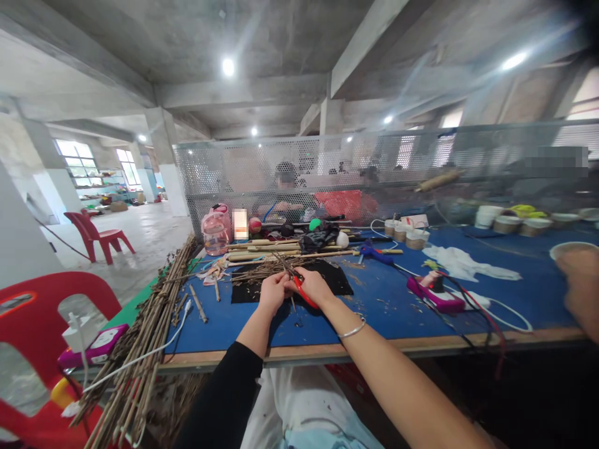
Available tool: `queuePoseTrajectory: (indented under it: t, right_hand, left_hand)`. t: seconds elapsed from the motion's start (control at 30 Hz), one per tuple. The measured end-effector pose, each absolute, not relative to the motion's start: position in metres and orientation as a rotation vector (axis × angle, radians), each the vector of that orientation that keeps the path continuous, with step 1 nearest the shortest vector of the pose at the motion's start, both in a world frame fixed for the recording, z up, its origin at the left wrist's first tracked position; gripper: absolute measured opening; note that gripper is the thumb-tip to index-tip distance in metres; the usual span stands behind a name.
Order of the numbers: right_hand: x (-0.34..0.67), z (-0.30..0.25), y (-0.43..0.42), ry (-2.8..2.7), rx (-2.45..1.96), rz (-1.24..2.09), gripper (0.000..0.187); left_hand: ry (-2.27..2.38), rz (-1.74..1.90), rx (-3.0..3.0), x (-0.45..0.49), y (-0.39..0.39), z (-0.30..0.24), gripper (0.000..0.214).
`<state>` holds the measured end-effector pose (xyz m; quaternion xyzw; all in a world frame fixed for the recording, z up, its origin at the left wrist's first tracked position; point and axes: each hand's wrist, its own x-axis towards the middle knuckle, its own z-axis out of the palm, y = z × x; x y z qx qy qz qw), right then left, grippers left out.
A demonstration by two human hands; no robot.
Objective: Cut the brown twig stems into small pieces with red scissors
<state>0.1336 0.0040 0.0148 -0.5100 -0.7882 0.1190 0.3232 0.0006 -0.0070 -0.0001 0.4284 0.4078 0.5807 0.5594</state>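
Note:
My left hand (272,290) is closed around a thin dry twig (284,264) over the blue table (374,312). Close beside it, my right hand (314,285) grips red-handled scissors (302,290), with the blades pointing at the twig. Both hands hover above a black mat (337,277) strewn with cut twig pieces. A silver bangle (353,329) circles my right wrist. My left arm wears a black sleeve.
A long bundle of sticks (150,337) lies along the table's left edge with a white cable. Bamboo rods (281,249), a pink jug (216,232), small tubs (405,234), a white cloth (463,265) and a pink device (435,293) lie on the table. Red chairs (32,349) stand left. A mesh screen backs the table, with people behind; another person's hand (580,293) shows at right.

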Motion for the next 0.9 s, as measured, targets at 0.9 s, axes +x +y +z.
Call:
queuePoseTrajectory:
  t: [0.9]
  right_hand:
    - [0.1322,0.0120,0.0038,-2.154,-1.269,0.143,0.071]
  left_hand:
    - [1.070,1.455,1.015,-0.0013,-0.0060,0.0006,0.041]
